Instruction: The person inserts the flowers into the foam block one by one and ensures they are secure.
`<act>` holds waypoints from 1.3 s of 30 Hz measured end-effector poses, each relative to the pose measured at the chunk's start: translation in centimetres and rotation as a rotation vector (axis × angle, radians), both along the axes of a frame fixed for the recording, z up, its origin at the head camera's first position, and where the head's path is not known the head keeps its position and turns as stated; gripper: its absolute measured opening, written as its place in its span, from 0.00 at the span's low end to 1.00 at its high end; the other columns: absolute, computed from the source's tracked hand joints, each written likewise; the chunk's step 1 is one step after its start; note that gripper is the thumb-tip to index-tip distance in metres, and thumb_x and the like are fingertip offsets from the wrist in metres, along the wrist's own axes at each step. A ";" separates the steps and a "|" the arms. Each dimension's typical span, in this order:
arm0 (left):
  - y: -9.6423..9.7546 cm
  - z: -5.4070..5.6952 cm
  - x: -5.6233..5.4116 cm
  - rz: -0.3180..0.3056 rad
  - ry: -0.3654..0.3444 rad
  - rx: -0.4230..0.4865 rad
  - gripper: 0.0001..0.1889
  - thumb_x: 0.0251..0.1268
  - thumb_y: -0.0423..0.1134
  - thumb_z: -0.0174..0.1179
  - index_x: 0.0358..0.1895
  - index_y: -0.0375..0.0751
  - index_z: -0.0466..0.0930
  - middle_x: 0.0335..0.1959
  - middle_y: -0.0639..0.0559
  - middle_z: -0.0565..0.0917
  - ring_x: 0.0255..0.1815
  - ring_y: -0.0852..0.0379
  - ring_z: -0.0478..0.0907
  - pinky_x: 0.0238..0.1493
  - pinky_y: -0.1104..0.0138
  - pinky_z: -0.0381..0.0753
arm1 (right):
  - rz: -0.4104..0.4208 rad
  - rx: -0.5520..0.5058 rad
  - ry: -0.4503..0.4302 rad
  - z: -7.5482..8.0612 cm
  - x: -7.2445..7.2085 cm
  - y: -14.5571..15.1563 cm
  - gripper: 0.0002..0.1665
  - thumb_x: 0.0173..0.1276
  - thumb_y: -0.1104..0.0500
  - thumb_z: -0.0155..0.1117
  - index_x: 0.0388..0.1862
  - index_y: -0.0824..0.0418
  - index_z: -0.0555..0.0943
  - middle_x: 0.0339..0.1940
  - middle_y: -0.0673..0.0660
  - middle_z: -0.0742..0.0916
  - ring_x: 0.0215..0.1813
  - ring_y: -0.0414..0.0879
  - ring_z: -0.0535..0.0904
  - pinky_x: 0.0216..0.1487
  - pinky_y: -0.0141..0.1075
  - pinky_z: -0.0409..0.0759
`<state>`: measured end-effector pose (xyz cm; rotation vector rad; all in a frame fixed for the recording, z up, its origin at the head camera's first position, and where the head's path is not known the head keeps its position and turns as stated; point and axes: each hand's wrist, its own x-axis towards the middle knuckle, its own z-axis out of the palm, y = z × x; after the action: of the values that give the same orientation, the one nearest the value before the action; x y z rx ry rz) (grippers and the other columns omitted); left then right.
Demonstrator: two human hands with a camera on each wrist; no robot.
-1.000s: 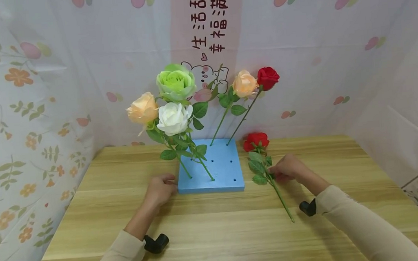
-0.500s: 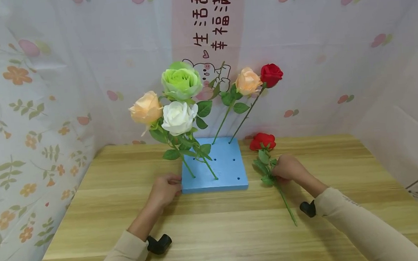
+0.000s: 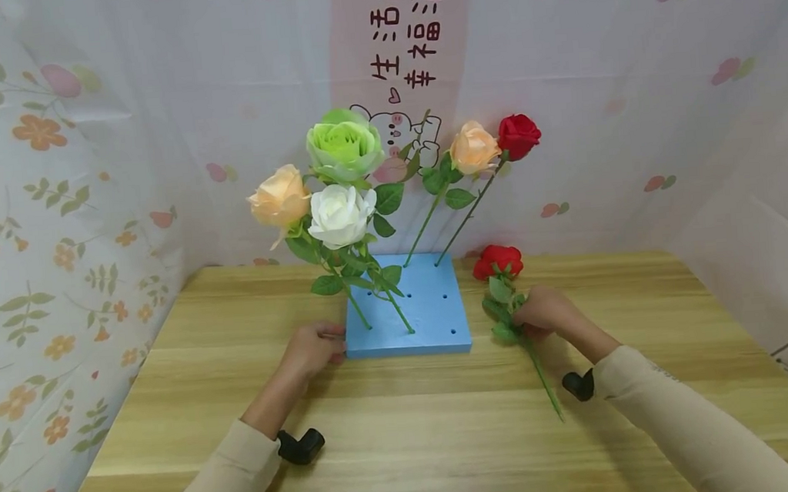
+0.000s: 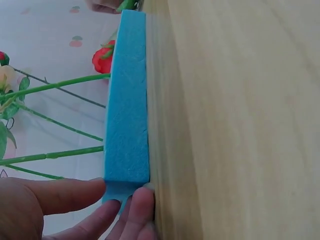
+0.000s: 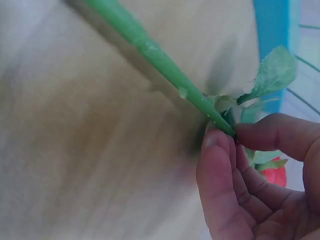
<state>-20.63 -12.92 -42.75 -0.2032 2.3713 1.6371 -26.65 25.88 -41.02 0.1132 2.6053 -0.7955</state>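
Observation:
My right hand (image 3: 545, 313) pinches the green stem of a red rose (image 3: 498, 261) between thumb and fingers, to the right of a blue board (image 3: 436, 338). Its stem (image 5: 165, 67) slants over the tabletop in the right wrist view, with the leaves just beyond my fingertips. At the board's near left corner is my left hand (image 3: 310, 351), thumb at the top edge and fingers against the side (image 4: 120, 200). Standing in the board's holes are a green rose (image 3: 345, 148), a white rose (image 3: 340, 216), a peach rose (image 3: 281, 198), another peach rose (image 3: 473, 148) and a red rose (image 3: 519, 136).
Several small holes show in the board's top. The wooden table (image 3: 395, 439) runs back to a printed cloth backdrop (image 3: 234, 73), and a floral cloth (image 3: 54, 249) hangs on the left. Black wrist-camera mounts (image 3: 302, 446) sit by both sleeves.
My right hand has closed on the stem of the lying red rose and turned it slightly. My left hand stays at the board's corner. The head view has shifted a little.

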 end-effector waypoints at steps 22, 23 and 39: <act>0.0 -0.3 0.0 0.035 -0.076 0.097 0.18 0.65 0.28 0.57 0.57 0.26 0.76 0.36 0.40 0.83 0.29 0.55 0.81 0.33 0.65 0.83 | -0.183 -1.116 0.138 5.6 1.4 0.8 0.11 0.73 0.59 0.59 0.34 0.62 0.86 0.36 0.52 0.87 0.37 0.42 0.86 0.45 0.32 0.82; 0.0 -0.3 0.0 0.037 -0.079 0.100 0.18 0.65 0.28 0.57 0.57 0.26 0.76 0.36 0.40 0.83 0.29 0.55 0.81 0.33 0.65 0.83 | -0.172 -1.139 0.173 5.7 1.5 0.5 0.11 0.72 0.59 0.60 0.34 0.62 0.86 0.36 0.52 0.87 0.37 0.42 0.86 0.45 0.32 0.82; 0.2 -0.2 -0.1 0.034 -0.100 0.103 0.18 0.65 0.29 0.57 0.57 0.28 0.76 0.36 0.42 0.82 0.28 0.55 0.80 0.32 0.65 0.83 | -0.116 -0.970 0.603 5.5 1.7 -4.2 0.06 0.68 0.65 0.62 0.30 0.62 0.82 0.28 0.49 0.86 0.34 0.39 0.83 0.39 0.30 0.83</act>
<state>-20.77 -12.75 -42.99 -0.3004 2.2162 1.7171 -24.95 21.64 -35.53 -0.3014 2.3721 -2.3073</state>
